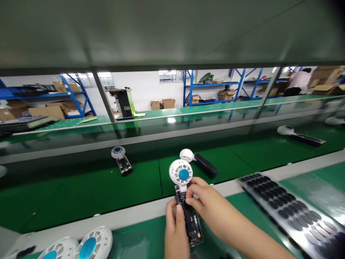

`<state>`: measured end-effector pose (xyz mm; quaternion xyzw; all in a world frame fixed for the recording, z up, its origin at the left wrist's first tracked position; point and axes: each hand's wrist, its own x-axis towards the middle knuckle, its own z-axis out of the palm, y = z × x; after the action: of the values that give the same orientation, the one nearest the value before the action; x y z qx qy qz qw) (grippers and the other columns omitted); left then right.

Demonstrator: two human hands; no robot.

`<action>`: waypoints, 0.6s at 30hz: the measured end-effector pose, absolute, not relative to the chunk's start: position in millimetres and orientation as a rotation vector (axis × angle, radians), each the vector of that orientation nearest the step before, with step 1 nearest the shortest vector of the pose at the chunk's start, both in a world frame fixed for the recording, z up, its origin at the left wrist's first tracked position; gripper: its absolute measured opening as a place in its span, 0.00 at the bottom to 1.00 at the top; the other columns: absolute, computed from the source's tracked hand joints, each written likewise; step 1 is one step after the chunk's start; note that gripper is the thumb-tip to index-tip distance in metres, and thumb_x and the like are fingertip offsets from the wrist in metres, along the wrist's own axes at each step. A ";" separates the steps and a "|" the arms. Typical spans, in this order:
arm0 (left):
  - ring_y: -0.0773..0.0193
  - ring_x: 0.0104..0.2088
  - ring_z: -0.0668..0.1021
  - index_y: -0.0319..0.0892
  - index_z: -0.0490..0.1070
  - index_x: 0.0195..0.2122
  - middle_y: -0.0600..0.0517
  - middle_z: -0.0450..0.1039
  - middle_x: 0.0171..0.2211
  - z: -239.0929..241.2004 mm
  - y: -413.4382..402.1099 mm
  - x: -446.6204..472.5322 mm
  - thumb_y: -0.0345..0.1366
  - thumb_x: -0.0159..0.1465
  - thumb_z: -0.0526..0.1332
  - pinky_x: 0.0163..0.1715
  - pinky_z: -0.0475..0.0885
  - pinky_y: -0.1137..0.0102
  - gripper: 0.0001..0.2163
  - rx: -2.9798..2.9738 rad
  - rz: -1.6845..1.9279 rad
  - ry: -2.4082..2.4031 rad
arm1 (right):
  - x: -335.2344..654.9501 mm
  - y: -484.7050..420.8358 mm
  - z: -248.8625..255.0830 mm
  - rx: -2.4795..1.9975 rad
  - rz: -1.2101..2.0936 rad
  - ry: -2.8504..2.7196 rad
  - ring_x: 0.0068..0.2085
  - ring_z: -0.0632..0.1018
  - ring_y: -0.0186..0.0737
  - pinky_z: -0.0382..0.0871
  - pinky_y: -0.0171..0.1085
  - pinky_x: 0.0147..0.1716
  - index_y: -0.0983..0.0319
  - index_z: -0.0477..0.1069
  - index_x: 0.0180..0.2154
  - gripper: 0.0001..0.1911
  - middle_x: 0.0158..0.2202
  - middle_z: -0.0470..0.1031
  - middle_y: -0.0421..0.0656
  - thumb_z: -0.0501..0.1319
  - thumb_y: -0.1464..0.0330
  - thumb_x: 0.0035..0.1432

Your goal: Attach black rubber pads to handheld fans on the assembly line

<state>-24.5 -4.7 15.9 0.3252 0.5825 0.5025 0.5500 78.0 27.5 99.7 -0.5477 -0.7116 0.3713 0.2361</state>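
Note:
A small handheld fan (193, 223) with a white round head, a blue centre and a dark, see-through handle is tilted in front of me. My left hand (176, 226) is closed around the left side of its handle. Over the upper handle, just below the fan head, my right hand (201, 198) is closed in a pinch. A dark round sticker (185, 204) shows at its fingertips against the handle; how firmly it is stuck there I cannot tell. To the right lies a sheet of black round stickers (283, 203), with some spots at its near end looking pale.
On the green conveyor belt (81, 187) lie more fans: one with lit parts (122, 160), one face down (203, 163), another (302, 136) farther right. Two white fan heads (93, 244) sit at the lower left. A pale rail (134, 216) edges the belt; a panel (172, 32) hangs overhead.

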 end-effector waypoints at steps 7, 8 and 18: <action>0.53 0.40 0.70 0.45 0.60 0.44 0.48 0.69 0.39 17.0 -5.0 -24.4 0.59 0.55 0.46 0.40 0.61 0.63 0.25 0.789 1.183 1.423 | 78.2 26.4 96.4 -1.499 0.978 -1.963 0.36 0.70 0.35 0.62 0.35 0.35 0.61 0.59 0.23 0.08 0.40 0.64 0.39 0.49 0.75 0.54; 0.54 0.40 0.70 0.45 0.60 0.44 0.48 0.69 0.39 16.5 -4.8 -24.2 0.58 0.55 0.46 0.40 0.61 0.63 0.25 0.790 1.185 1.426 | 78.2 26.1 96.3 -1.501 0.973 -1.965 0.35 0.70 0.35 0.62 0.35 0.34 0.61 0.59 0.24 0.08 0.40 0.64 0.39 0.49 0.75 0.54; 0.54 0.37 0.73 0.45 0.63 0.42 0.49 0.73 0.34 20.2 -4.2 -22.4 0.57 0.55 0.47 0.37 0.63 0.65 0.23 0.774 1.198 1.543 | 77.7 23.6 107.6 -1.566 1.002 -2.005 0.35 0.69 0.36 0.62 0.35 0.34 0.60 0.58 0.23 0.10 0.40 0.63 0.40 0.48 0.75 0.55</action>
<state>-22.4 -4.2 20.2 0.3196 0.6372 0.4948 0.4970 77.7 23.6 107.6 -0.5608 -0.7181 0.3589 0.2024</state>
